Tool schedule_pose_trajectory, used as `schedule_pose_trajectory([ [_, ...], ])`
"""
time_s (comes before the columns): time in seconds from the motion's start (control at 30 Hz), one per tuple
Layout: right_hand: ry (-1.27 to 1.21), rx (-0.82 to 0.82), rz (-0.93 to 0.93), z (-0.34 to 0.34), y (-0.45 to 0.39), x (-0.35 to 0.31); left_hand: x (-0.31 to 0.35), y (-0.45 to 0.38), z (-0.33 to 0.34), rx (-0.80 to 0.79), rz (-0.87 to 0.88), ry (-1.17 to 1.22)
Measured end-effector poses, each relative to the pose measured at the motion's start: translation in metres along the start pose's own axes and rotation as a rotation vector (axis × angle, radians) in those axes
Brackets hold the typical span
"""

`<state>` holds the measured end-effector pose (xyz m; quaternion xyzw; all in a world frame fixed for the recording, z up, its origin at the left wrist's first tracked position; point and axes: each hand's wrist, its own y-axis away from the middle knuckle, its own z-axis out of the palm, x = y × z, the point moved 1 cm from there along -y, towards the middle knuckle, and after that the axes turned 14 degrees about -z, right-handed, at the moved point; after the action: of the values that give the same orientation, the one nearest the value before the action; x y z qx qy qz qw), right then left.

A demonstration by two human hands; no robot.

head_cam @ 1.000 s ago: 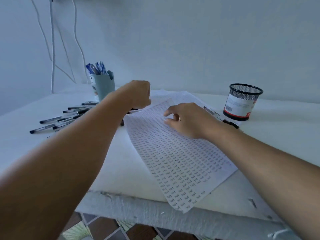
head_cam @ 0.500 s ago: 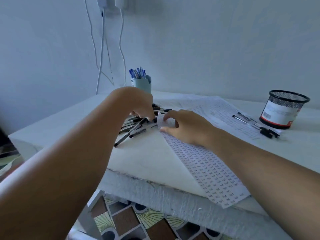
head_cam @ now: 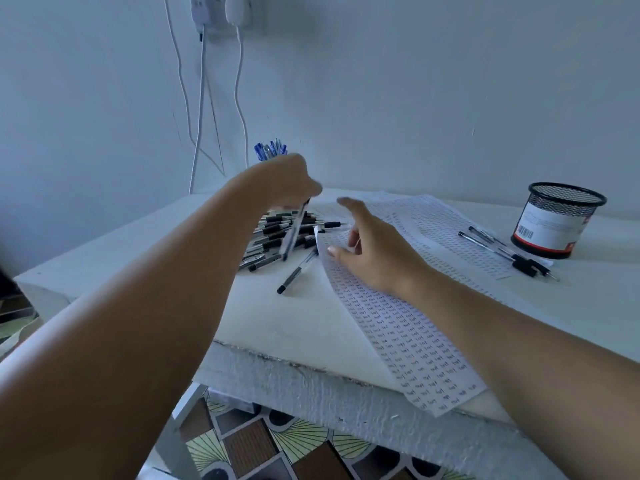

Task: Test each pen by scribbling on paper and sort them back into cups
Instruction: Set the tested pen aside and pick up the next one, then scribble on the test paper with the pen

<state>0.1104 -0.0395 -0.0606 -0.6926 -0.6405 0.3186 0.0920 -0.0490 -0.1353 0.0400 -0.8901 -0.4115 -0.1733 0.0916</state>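
We are holding a black-capped pen (head_cam: 293, 233) in our left hand (head_cam: 287, 183), the fingers curled round its upper end so that it is hanging tilted above the heap of black pens (head_cam: 277, 237) lying on the white table (head_cam: 138, 251). The held pen looks blurred, and we cannot tell whether its lower tip is touching the heap. One loose pen (head_cam: 297, 271) is lying on the table just near of the heap, pointing toward us. Our right hand (head_cam: 372, 251) is resting on the left edge of the printed sheet (head_cam: 408, 337), fingers spread and mostly straight, thumb pressing on the paper. That sheet is running from the middle of the table to its near edge and hanging slightly over it. Behind our left hand, blue pens (head_cam: 270, 151) are standing up, their cup hidden by the hand. At the far right a black mesh cup (head_cam: 561, 220) is standing upright, with a few pens (head_cam: 502, 249) lying just left of it on a further sheet (head_cam: 446, 230).
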Motion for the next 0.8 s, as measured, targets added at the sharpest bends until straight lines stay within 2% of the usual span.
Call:
schedule_pose_trajectory([
  [0.07,-0.033,0.095,-0.054,-0.004,0.000,0.000,0.011,-0.002,0.003,-0.125,-0.100,0.464],
  [0.13,-0.032,0.144,-0.119,-0.011,-0.001,0.001,0.022,0.002,0.013,-0.252,-0.186,0.770],
  [0.23,0.000,0.188,-0.173,-0.025,0.001,0.008,0.034,0.006,0.035,-0.393,-0.250,1.051],
  [0.33,-0.037,0.327,-0.146,-0.038,0.013,0.021,0.044,0.006,0.056,-0.556,-0.275,1.186],
  [0.4,-0.032,0.493,-0.103,-0.045,0.021,0.027,0.051,0.001,0.067,-0.558,-0.275,1.154],
  [0.5,-0.133,0.663,0.053,-0.061,0.028,0.031,0.065,-0.008,0.080,-0.357,-0.214,0.887],
  [0.57,-0.229,0.671,0.133,-0.070,0.031,0.034,0.074,-0.013,0.088,-0.246,-0.093,0.663],
  [0.67,-0.276,0.617,0.147,-0.074,0.035,0.034,0.087,-0.015,0.100,-0.173,0.076,0.344],
  [0.8,-0.233,0.600,0.150,-0.074,0.034,0.038,0.100,-0.014,0.114,-0.139,0.150,0.023],
])
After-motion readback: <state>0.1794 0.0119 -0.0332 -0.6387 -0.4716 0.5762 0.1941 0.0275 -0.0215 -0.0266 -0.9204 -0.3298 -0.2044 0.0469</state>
